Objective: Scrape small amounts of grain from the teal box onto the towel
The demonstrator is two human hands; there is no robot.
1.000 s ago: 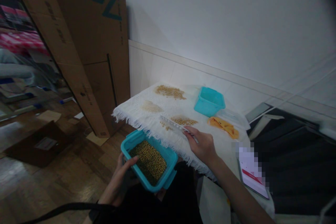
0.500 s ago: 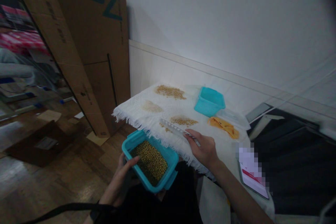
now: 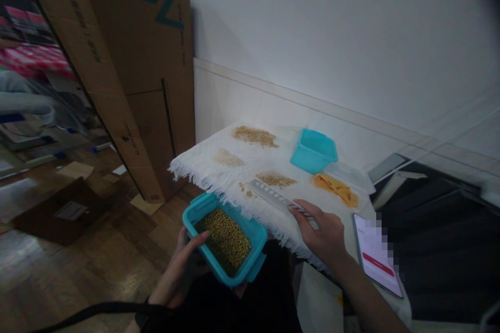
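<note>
The left hand (image 3: 177, 270) cups a teal tub (image 3: 255, 265) from beneath, thumb hooked over the near rim, just below the fringed edge of the white cloth (image 3: 219, 174). The tub is nearly full of small yellowish beans (image 3: 224, 239), so it probably feels weighty and would spill if tipped; a hold under the base suits it. The right hand (image 3: 324, 231) has its grip closed on the near end of a pale ruler (image 3: 273, 196), apparently light and stiff, which lies on the cloth beside scattered beans. A second teal tub (image 3: 312, 151) farther back looks empty.
</note>
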